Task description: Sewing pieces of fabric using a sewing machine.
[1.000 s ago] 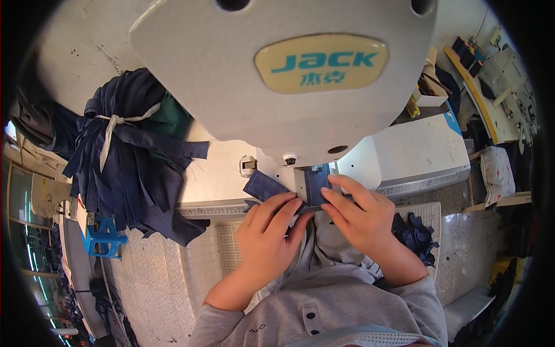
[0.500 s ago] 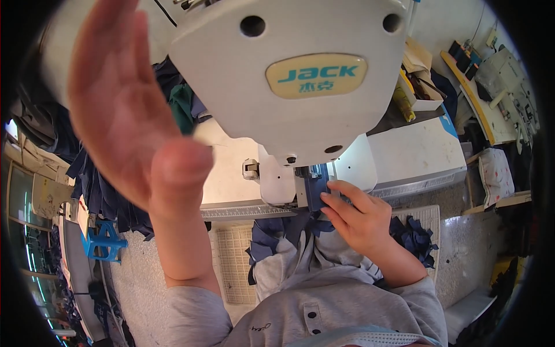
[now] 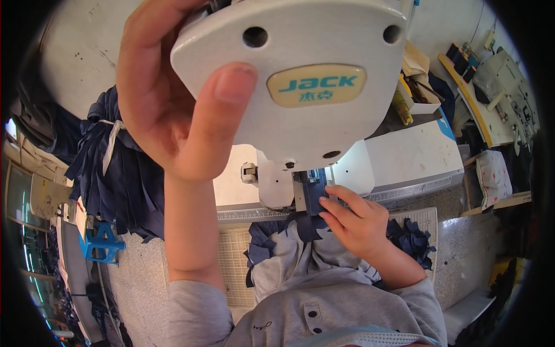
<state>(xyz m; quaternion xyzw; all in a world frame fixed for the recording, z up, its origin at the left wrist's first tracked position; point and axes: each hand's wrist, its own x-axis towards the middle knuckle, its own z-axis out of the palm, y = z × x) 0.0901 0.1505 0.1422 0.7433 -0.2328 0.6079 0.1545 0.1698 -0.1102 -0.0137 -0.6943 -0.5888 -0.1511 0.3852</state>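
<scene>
A white sewing machine head (image 3: 324,130) fills the upper middle of the view. My left hand (image 3: 179,136) wraps round its upper left side, thumb lying across the front face. The left fingertips are partly hidden behind the machine. Beneath the needle area, a navy fabric strip (image 3: 314,199) passes over the front edge of the machine bed. My right hand (image 3: 359,225) holds the strip's right edge, thumb and fingertips pressed against it. Light from the machine falls on the metal presser foot (image 3: 311,175), beneath which the strip runs.
Navy fabric pieces (image 3: 115,168) hang bundled at the left. More navy scraps (image 3: 409,240) lie in a pale basket beside my lap. A blue stool (image 3: 103,243) stands at lower left. A white box (image 3: 425,101) of tools and another machine (image 3: 503,81) are at right.
My left hand has moved right from beside the machine and now rests round its head, thumb in front. My right hand stays at the navy strip, almost unmoved.
</scene>
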